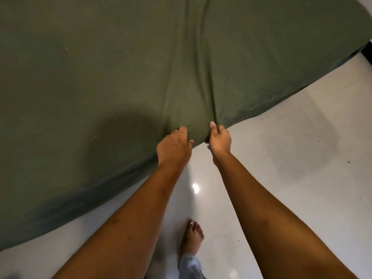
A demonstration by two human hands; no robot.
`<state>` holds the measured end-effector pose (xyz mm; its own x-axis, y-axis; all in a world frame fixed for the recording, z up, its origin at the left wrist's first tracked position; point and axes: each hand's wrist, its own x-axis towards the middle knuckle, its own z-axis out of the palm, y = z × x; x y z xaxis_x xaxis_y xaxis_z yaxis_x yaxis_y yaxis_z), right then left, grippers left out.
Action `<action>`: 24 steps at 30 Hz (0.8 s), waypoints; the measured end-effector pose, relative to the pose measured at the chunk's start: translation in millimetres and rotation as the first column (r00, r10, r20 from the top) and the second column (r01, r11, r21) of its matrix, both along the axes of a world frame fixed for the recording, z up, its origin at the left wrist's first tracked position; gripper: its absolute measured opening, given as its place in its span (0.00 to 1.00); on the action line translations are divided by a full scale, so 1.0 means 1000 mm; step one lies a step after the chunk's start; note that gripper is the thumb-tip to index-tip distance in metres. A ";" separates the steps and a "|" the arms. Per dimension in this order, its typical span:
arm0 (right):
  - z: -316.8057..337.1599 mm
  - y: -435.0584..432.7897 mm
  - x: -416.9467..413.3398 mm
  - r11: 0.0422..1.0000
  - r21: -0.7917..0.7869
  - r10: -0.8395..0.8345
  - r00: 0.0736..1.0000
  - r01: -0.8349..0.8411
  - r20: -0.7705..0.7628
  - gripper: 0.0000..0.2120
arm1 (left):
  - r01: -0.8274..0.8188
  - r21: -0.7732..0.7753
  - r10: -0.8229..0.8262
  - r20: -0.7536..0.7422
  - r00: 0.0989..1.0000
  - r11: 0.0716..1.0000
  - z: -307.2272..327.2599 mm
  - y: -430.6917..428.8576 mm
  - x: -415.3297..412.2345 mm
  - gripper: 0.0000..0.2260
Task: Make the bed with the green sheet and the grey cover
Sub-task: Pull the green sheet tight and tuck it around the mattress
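Observation:
The green sheet (pixel 120 67) lies spread over the bed and fills the upper left of the view. Creases run from its near edge up toward the far side. My left hand (pixel 173 147) grips the sheet's near edge, fingers curled under the fabric. My right hand (pixel 219 139) pinches the same edge a short way to the right, thumb up on top of a fold. Both hands sit at the bed's side edge, close together. The grey cover is not in view.
A glossy white tiled floor (pixel 291 168) lies to the right and below the bed. My bare foot (pixel 192 236) and a light trouser leg (pixel 190 266) stand near the bed's edge. A dark strip (pixel 367 51) shows at the far right.

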<state>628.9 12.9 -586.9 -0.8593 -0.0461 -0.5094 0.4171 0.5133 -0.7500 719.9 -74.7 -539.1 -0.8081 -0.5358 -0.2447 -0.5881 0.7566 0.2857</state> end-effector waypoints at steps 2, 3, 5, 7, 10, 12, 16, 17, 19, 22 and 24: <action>0.000 0.030 0.006 1.000 0.010 -0.011 1.000 0.011 -0.023 0.13 | 0.022 0.005 -0.022 -0.002 1.000 1.000 0.001 0.007 -0.009 0.12; 0.001 0.041 0.009 1.000 -0.003 -0.002 1.000 0.002 -0.011 0.14 | 0.028 0.015 -0.028 0.000 1.000 0.999 0.002 0.011 -0.013 0.12; 0.004 0.047 0.008 0.998 -0.056 0.015 0.996 -0.009 0.091 0.13 | 0.044 0.045 -0.045 0.011 0.999 0.998 0.003 0.017 -0.021 0.11; 0.009 0.045 -0.003 0.991 -0.129 0.058 0.970 -0.028 0.236 0.13 | 0.058 0.066 -0.059 0.023 0.998 0.996 0.004 0.023 -0.028 0.11; 0.020 0.047 -0.029 0.987 -0.150 0.099 0.943 -0.052 0.319 0.16 | 0.057 0.087 -0.061 0.047 0.997 0.995 0.006 0.027 -0.042 0.12; 0.025 0.052 -0.053 0.988 -0.150 0.005 0.950 0.044 0.313 0.20 | 0.061 0.099 -0.067 0.057 0.996 0.993 0.008 0.027 -0.053 0.12; 0.027 0.050 -0.108 0.960 -0.177 -0.153 0.937 0.216 0.313 0.23 | 0.068 0.116 -0.073 0.040 0.997 0.991 0.011 0.031 -0.081 0.13; 0.026 0.049 -0.120 0.953 -0.183 -0.178 0.936 0.240 0.304 0.23 | 0.072 0.116 -0.076 0.036 0.996 0.991 0.010 0.033 -0.089 0.13; 0.025 0.048 -0.139 0.951 -0.183 -0.199 0.947 0.249 0.254 0.17 | 0.084 0.105 -0.088 0.031 0.996 0.991 0.010 0.038 -0.102 0.13; 0.020 0.050 -0.154 0.971 -0.140 -0.170 0.972 0.193 0.162 0.15 | 0.083 0.085 -0.087 0.050 0.995 0.993 0.011 0.045 -0.117 0.13; 0.013 0.060 -0.155 0.991 -0.050 -0.120 0.992 0.122 0.040 0.17 | 0.064 0.065 -0.069 0.070 0.995 0.996 0.013 0.048 -0.122 0.14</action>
<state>474.3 72.6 -573.8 -0.8411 0.0299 -0.5401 0.5014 0.4175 -0.7578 598.0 -27.2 -526.4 -0.8205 -0.4632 -0.3349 -0.5579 0.7767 0.2924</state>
